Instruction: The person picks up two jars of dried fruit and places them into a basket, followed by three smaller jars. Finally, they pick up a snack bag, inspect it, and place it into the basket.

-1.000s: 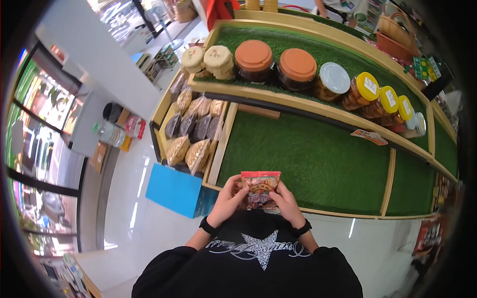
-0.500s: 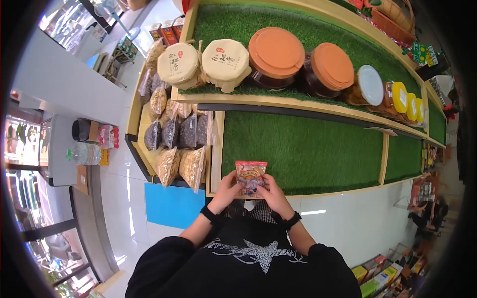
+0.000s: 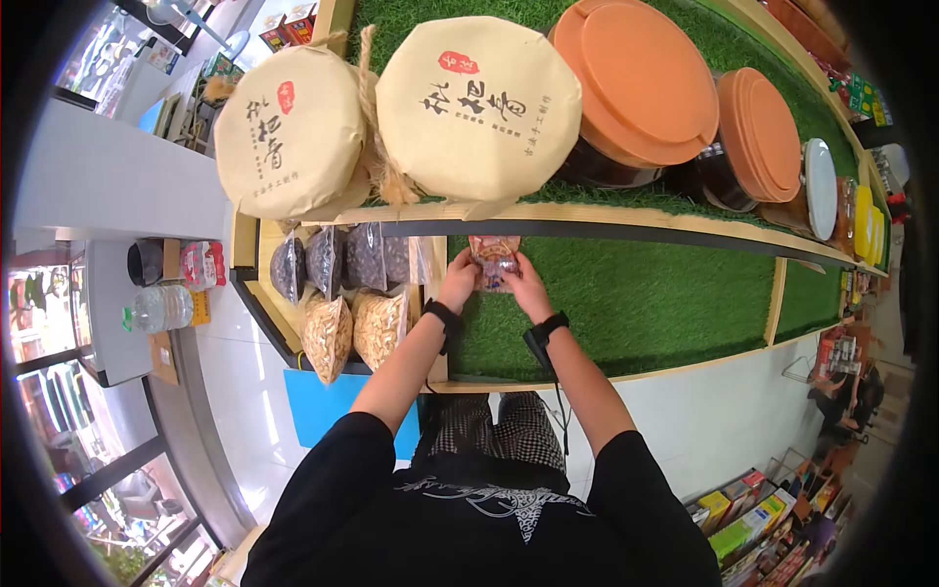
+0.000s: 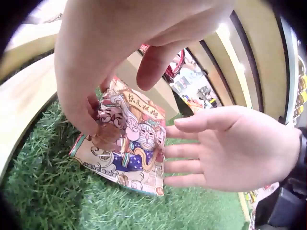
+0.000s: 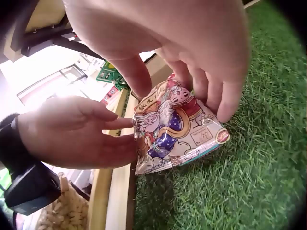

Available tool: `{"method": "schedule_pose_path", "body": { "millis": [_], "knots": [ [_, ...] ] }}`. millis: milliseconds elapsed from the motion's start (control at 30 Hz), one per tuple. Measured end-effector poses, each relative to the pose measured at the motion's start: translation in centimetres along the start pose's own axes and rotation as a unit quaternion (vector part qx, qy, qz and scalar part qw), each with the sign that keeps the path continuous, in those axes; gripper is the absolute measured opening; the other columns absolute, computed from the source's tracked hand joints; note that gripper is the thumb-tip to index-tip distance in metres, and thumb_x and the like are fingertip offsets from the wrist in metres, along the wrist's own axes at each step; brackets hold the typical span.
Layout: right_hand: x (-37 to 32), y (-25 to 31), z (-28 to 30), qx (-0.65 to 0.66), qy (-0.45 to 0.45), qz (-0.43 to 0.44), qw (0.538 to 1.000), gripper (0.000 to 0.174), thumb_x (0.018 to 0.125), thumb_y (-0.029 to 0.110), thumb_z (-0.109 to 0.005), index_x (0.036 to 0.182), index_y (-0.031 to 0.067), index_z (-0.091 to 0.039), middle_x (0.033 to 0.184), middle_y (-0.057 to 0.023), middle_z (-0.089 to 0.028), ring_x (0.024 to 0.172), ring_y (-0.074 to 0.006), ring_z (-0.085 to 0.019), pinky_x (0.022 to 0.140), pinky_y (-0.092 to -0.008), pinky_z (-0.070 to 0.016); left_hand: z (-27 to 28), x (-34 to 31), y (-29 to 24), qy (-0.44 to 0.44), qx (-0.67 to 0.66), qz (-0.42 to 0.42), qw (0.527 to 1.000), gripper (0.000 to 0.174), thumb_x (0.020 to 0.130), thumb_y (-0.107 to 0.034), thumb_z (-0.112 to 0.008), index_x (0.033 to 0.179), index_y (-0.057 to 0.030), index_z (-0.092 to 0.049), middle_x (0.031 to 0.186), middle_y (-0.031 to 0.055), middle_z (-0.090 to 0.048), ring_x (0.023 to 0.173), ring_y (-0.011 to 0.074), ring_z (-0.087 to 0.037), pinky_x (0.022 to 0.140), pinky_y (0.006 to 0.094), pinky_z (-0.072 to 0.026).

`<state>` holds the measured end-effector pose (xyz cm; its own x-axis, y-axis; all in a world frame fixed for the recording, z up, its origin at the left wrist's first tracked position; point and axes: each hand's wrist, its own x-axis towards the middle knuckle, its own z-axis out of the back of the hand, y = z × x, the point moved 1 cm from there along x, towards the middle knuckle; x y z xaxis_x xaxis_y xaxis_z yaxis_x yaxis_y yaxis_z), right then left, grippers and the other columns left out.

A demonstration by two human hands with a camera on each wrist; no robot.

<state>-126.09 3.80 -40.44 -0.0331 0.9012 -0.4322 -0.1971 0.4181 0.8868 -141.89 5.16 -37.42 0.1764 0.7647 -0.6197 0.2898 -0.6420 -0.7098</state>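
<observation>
A glossy printed snack packet (image 3: 496,266) with cartoon figures stands at the left end of the green turf shelf, its bottom edge down at the grass. My left hand (image 3: 458,285) lies along the packet's left side, fingers fairly straight against it and thumb lifted off. On the other side my right hand (image 3: 529,290) touches the packet's edge with straight fingertips; its palm shows in the left wrist view. Both thumbs stand away from the packet's front (image 4: 132,136). In the right wrist view the packet (image 5: 180,129) leans back slightly between the two hands.
Paper-covered jars (image 3: 479,112) and orange-lidded jars (image 3: 636,83) line the upper shelf above my hands. A wooden divider (image 3: 437,333) runs left of the turf (image 3: 626,313). Beyond it lie bags of nuts (image 3: 328,333). A blue panel (image 3: 333,411) is below.
Both hands have reached forward from the shelf's front edge with the packet, bringing it down onto the turf. Their thumbs have come off its front. The jars appear closer in the head view.
</observation>
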Motion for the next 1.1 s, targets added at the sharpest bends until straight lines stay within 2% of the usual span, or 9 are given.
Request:
{"method": "schedule_pose_path", "body": {
  "millis": [233,267,300,400,467,600,700,833,1100],
  "knots": [
    [-3.8,3.2,-0.8,-0.053,-0.023,-0.024,0.998,0.068,0.083,0.011,-0.057,0.138,0.0003,-0.020,0.125,-0.0169,-0.046,0.110,-0.0223,-0.049,0.091,-0.0311,-0.0389,0.2,-0.3,2.2,-0.060,0.082,-0.098,0.990,0.062,0.083,-0.003,-0.044,0.138,0.0024,-0.015,0.139,0.0159,-0.029,0.122,0.0230,-0.037,0.098,0.0304,-0.0329],
    [-4.9,1.3,-0.7,-0.187,-0.083,0.032,0.978,0.069,0.083,0.013,-0.058,0.139,0.0016,-0.018,0.128,-0.0186,-0.044,0.115,-0.0238,-0.046,0.094,-0.0333,-0.0371,-0.5,-2.3,1.4,-0.040,0.079,-0.091,0.992,0.064,0.084,-0.004,-0.044,0.139,0.0027,-0.012,0.143,0.0166,-0.021,0.127,0.0233,-0.032,0.101,0.0309,-0.0294],
    [-6.2,0.8,-0.2,-0.141,-0.065,0.010,0.988,0.067,0.084,0.014,-0.058,0.138,0.0014,-0.021,0.130,-0.0186,-0.043,0.118,-0.0244,-0.044,0.095,-0.0343,-0.0364,-1.4,-5.0,0.6,-0.070,0.071,-0.111,0.989,0.056,0.082,0.000,-0.043,0.134,0.0061,-0.024,0.134,0.0181,-0.037,0.122,0.0225,-0.038,0.101,0.0293,-0.0292],
    [-11.2,-2.8,2.4,-0.045,-0.033,-0.013,0.998,0.049,0.085,0.013,-0.056,0.128,-0.0003,-0.037,0.123,-0.0158,-0.049,0.111,-0.0222,-0.049,0.091,-0.0336,-0.0399,0.6,-9.4,3.5,-0.016,0.113,-0.045,0.992,0.042,0.083,-0.002,-0.044,0.124,0.0004,-0.042,0.121,0.0113,-0.049,0.112,0.0173,-0.045,0.095,0.0278,-0.0341],
    [-17.2,-3.3,5.4,0.035,0.024,-0.092,0.995,0.027,0.086,0.011,-0.053,0.111,-0.0009,-0.052,0.095,-0.0078,-0.061,0.085,-0.0136,-0.058,0.078,-0.0263,-0.0467,2.6,-13.3,7.8,0.045,0.184,-0.027,0.982,0.029,0.087,-0.011,-0.047,0.113,0.0002,-0.053,0.105,0.0090,-0.058,0.100,0.0169,-0.052,0.087,0.0283,-0.0410],
    [-24.2,-4.2,8.4,-0.063,-0.021,-0.088,0.994,0.023,0.086,0.014,-0.053,0.106,0.0014,-0.055,0.085,-0.0052,-0.061,0.076,-0.0118,-0.057,0.068,-0.0250,-0.0462,2.6,-17.7,9.8,0.181,0.301,0.038,0.935,0.028,0.088,-0.010,-0.046,0.113,0.0017,-0.052,0.099,0.0069,-0.059,0.093,0.0144,-0.054,0.085,0.0262,-0.0423],
    [-27.9,-1.0,10.3,-0.103,-0.043,-0.126,0.986,0.031,0.085,0.027,-0.056,0.106,0.0043,-0.056,0.091,-0.0128,-0.063,0.083,-0.0225,-0.061,0.072,-0.0308,-0.0476,-0.1,-18.7,9.4,0.224,0.297,0.064,0.926,0.028,0.088,-0.010,-0.047,0.113,0.0022,-0.051,0.098,0.0066,-0.059,0.091,0.0137,-0.054,0.083,0.0256,-0.0430],
    [-32.2,0.4,12.8,-0.091,-0.132,-0.060,0.985,0.028,0.086,0.020,-0.055,0.109,0.0044,-0.055,0.090,-0.0106,-0.062,0.083,-0.0193,-0.060,0.075,-0.0290,-0.0472,-6.0,-17.7,8.7,0.267,0.335,0.046,0.902,0.028,0.085,-0.015,-0.050,0.107,0.0012,-0.056,0.100,0.0098,-0.060,0.095,0.0153,-0.055,0.085,0.0264,-0.0416],
    [-44.0,0.4,20.3,-0.065,-0.296,0.044,0.952,0.026,0.085,0.022,-0.054,0.105,0.0047,-0.056,0.090,-0.0149,-0.063,0.082,-0.0270,-0.061,0.072,-0.0332,-0.0485,-22.5,-23.3,6.2,0.292,0.428,-0.174,0.838,0.027,0.085,-0.015,-0.051,0.107,-0.0010,-0.056,0.093,0.0121,-0.063,0.083,0.0171,-0.060,0.075,0.0270,-0.0472]
  ]
}}
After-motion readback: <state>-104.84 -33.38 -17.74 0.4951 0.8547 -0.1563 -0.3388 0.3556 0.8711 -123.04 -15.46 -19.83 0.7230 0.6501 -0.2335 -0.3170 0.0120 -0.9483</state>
